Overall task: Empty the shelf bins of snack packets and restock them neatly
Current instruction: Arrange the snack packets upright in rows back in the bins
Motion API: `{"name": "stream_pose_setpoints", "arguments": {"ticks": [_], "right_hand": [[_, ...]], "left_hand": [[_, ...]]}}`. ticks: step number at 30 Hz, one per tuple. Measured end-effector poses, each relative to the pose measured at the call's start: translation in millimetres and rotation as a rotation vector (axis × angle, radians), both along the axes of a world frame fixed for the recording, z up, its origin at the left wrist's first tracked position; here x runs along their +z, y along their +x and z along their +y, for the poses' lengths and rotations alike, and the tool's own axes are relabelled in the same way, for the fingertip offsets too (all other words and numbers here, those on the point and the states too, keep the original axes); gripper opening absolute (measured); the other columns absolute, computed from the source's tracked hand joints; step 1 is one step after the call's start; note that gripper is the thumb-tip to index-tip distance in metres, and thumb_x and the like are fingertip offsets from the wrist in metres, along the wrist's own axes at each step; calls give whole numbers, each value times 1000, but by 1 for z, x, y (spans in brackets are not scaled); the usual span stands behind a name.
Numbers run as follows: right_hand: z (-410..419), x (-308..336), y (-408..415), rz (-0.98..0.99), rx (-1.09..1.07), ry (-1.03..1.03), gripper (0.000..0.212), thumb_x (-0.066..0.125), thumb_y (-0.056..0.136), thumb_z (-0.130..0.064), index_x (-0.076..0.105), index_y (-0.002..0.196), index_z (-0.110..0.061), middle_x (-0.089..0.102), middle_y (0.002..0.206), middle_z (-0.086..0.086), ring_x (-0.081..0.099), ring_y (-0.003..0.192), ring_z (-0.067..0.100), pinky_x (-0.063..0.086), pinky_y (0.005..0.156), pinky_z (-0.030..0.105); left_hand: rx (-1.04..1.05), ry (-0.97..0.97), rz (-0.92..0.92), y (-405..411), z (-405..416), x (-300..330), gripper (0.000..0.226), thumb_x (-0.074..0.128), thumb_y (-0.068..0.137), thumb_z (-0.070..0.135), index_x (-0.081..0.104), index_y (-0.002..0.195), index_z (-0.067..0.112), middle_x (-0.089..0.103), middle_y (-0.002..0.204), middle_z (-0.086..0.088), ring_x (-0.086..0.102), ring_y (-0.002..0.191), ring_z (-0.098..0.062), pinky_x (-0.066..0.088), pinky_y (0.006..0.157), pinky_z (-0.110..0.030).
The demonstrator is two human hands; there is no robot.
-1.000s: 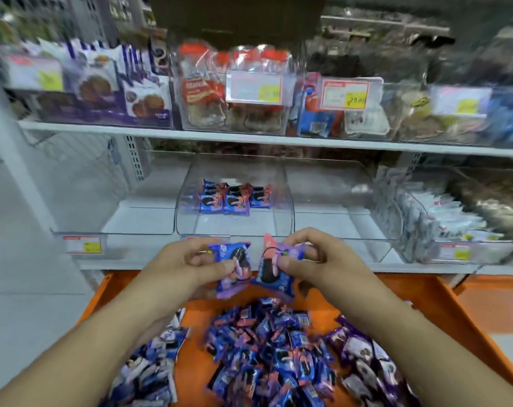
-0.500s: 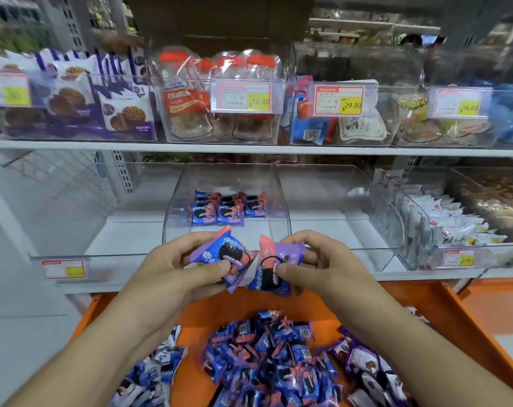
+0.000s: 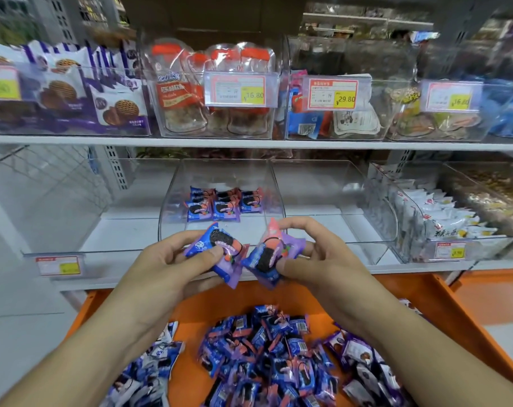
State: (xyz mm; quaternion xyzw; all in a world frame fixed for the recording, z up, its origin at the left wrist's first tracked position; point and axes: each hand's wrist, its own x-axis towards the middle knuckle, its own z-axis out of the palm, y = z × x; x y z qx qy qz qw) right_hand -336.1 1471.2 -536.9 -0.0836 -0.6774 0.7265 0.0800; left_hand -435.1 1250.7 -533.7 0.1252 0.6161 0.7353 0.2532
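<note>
My left hand [image 3: 173,268] grips a blue and purple cookie packet [image 3: 217,248] between thumb and fingers. My right hand [image 3: 317,259] holds a second cookie packet [image 3: 268,254] of the same kind, tilted, its corner close to the first. Both packets hover in front of a clear middle bin [image 3: 220,183] on the lower shelf, where several matching packets [image 3: 224,204] lie in neat rows at the back. Below my hands an orange tray [image 3: 460,315] carries a loose pile of the same packets [image 3: 267,353].
Clear bins to the left [image 3: 108,201] and right [image 3: 322,201] of the middle one hold nothing. A bin of white packets [image 3: 437,218] stands further right. The upper shelf [image 3: 249,142] carries filled bins with price tags. White floor lies at the left.
Both hands have risen a little with their packets toward the middle bin, and the left packet has turned to show its cookie picture. The view has tilted slightly.
</note>
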Motion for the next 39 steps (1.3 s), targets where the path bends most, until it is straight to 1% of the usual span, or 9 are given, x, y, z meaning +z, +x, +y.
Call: {"name": "stream_pose_setpoints", "arguments": {"ticks": [3, 7, 10, 13, 17, 20, 24, 28, 39], "right_hand": [[1, 3, 3, 34, 43, -6, 61, 68, 87, 17, 65, 131, -25, 73, 115, 24, 74, 102, 40, 59, 85, 47], [2, 7, 3, 49, -19, 93, 36, 70, 88, 13, 69, 110, -15, 77, 108, 15, 75, 100, 36, 62, 79, 40], [8, 9, -2, 46, -72, 275, 27, 74, 86, 9, 67, 99, -14, 78, 99, 4, 75, 99, 20, 58, 80, 28], [17, 13, -16, 29, -116, 408, 32, 72, 84, 12, 65, 96, -17, 76, 91, -1, 73, 90, 13, 53, 72, 23], [31, 12, -43, 35, -230, 460, 53, 72, 84, 7, 64, 114, -36, 72, 83, -1, 68, 76, 22, 54, 62, 37], [42, 5, -57, 57, -277, 487, 49, 76, 88, -4, 63, 116, -42, 74, 89, 4, 70, 78, 25, 59, 62, 43], [54, -7, -68, 72, -309, 447, 36, 77, 88, 0, 65, 104, -30, 76, 88, -8, 71, 76, 13, 59, 62, 26], [63, -17, -79, 82, -322, 456, 37, 78, 86, -2, 64, 100, -32, 75, 90, -7, 70, 78, 15, 60, 68, 28], [83, -38, -81, 49, -320, 483, 41, 80, 87, -7, 61, 99, -40, 75, 94, -12, 71, 86, 11, 58, 73, 26]], "left_hand": [[36, 0, -20, 1, -1, 1, 42, 72, 85, 5, 68, 124, 17, 78, 110, -14, 77, 100, -32, 63, 86, -41], [36, -45, 43, 1, -1, 0, 34, 71, 87, -4, 71, 118, 12, 79, 108, -13, 76, 100, -33, 62, 93, -45], [63, -158, 172, -5, 0, -1, 31, 79, 83, -3, 74, 106, 18, 80, 103, -6, 76, 101, -27, 56, 98, -46], [87, -234, 260, -17, 5, -2, 32, 84, 80, 1, 72, 101, 22, 80, 100, -2, 76, 97, -22, 59, 91, -42], [89, -317, 408, -46, 24, -5, 36, 87, 81, 9, 71, 101, 33, 77, 97, 3, 76, 83, -20, 56, 63, -35], [120, -463, 557, -88, 56, -18, 29, 89, 80, 19, 71, 97, 35, 73, 95, 11, 73, 79, -9, 57, 71, -34], [139, -664, 743, -151, 111, -45, 29, 91, 74, 34, 69, 92, 37, 72, 87, 15, 65, 78, -1, 50, 67, -19], [77, -787, 900, -200, 159, -76, 31, 89, 76, 34, 70, 101, 34, 73, 88, 9, 65, 78, -14, 51, 67, -26], [67, -984, 1237, -237, 195, -113, 36, 86, 79, 34, 74, 113, 30, 61, 114, -1, 50, 112, -30, 46, 89, -37]]}}
